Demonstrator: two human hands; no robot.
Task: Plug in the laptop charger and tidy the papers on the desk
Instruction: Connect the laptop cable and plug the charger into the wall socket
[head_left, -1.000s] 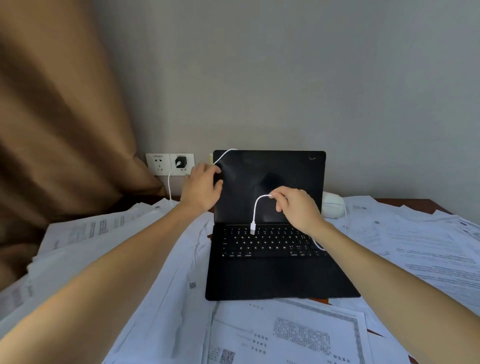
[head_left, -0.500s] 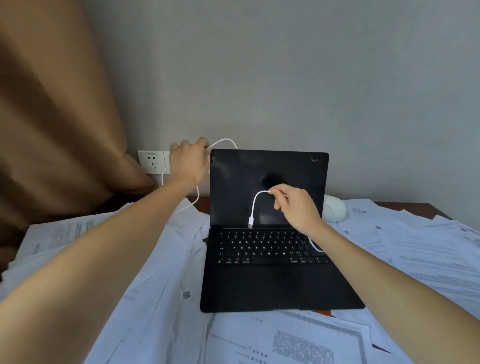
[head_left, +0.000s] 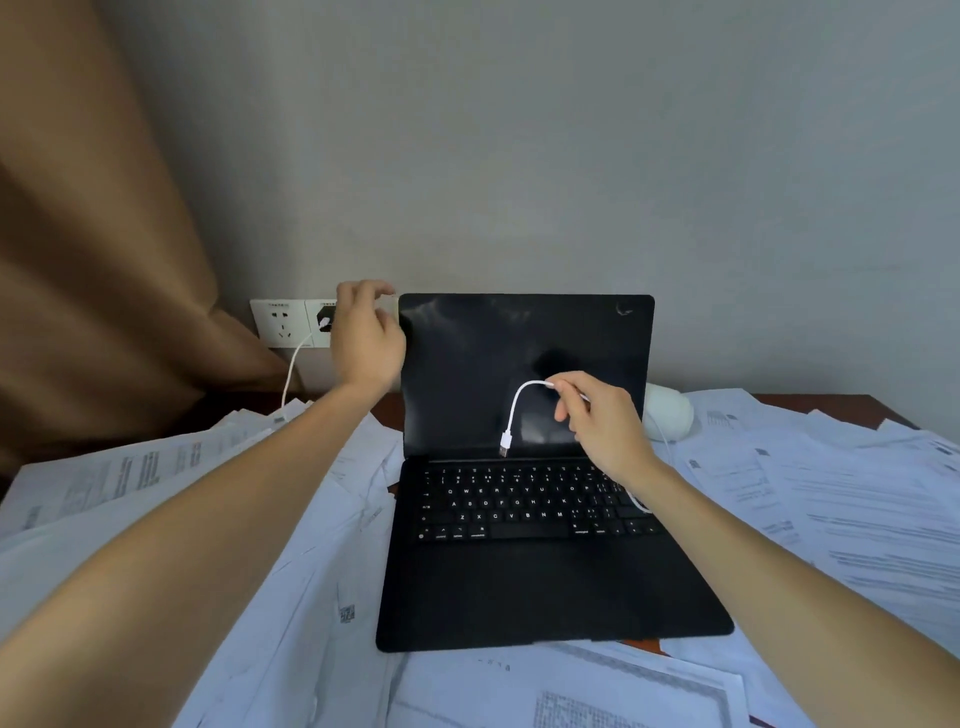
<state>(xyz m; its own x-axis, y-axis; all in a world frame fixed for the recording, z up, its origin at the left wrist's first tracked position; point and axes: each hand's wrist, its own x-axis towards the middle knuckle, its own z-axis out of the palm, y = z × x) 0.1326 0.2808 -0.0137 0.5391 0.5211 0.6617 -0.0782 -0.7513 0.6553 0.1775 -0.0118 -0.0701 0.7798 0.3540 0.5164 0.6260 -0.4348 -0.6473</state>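
The right hand (head_left: 602, 423) pinched the cable (head_left: 531, 384) just behind its plug (head_left: 506, 442), which hung upright, tip down, before the laptop (head_left: 524, 582) screen, above the keys. The left hand (head_left: 366, 338), loosely curled and empty, hovered by the socket (head_left: 280, 322), where the adapter (head_left: 324, 316) sat. No port showed. For a side port the plug would likely need turning level, and the right hand was the one placed to do it. Papers (head_left: 857, 493) lay loose around.

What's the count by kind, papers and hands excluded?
Laptop: 1
Wall sockets: 2
Charger plug: 1
White cable: 1, middle hidden behind the laptop
White rounded object: 1
Total: 6
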